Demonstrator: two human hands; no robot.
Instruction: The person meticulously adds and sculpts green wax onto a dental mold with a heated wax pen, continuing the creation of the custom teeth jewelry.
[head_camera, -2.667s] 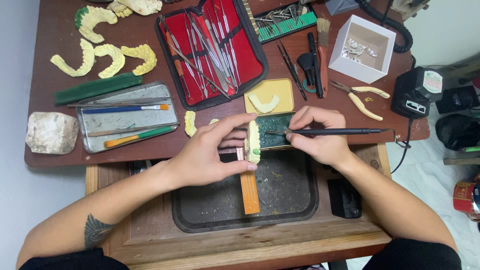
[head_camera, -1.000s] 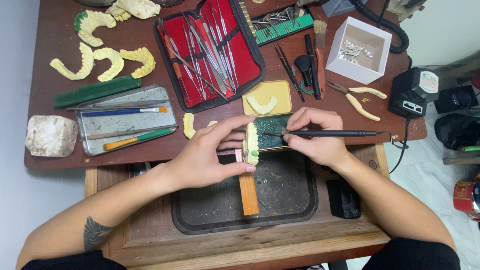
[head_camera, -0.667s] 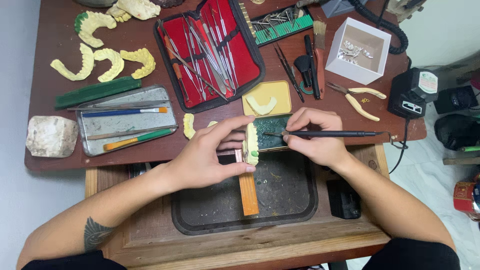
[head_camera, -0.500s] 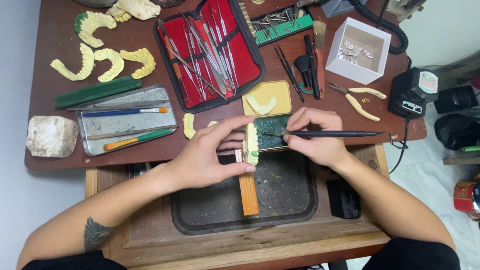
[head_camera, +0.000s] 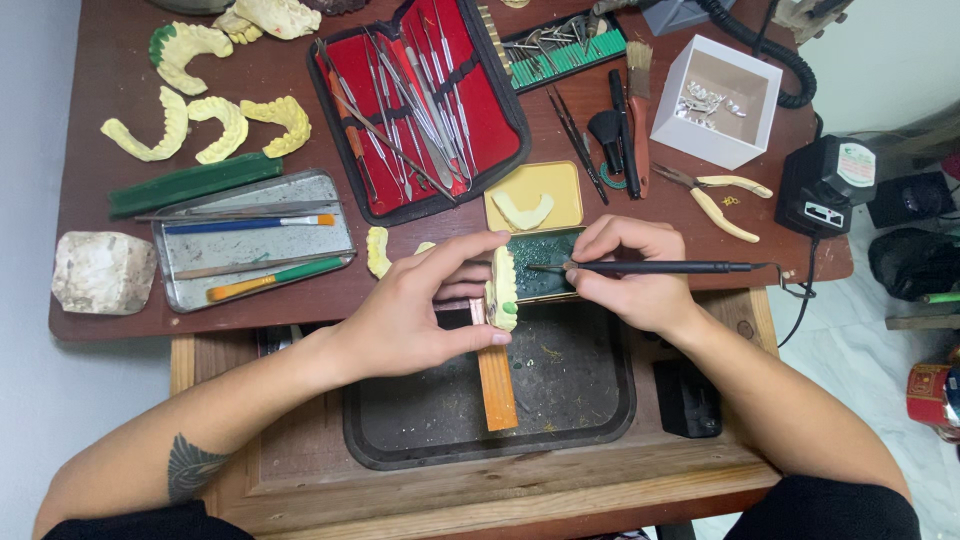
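Position unchanged from the earlier frames. The left hand (head_camera: 410, 320) grips the pale yellow dental cast (head_camera: 502, 290), green wax at its lower edge, upright above the dark tray (head_camera: 590, 420). The right hand (head_camera: 635, 280) holds the black-handled tool (head_camera: 660, 267), tip just beside the cast.

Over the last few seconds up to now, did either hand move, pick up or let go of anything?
Nothing visibly changed. The left hand still pinches the yellow dental cast upright over the dark tray, and the right hand still holds the thin black tool with its tip at the cast. The red instrument case and the metal tray with brushes lie as before.
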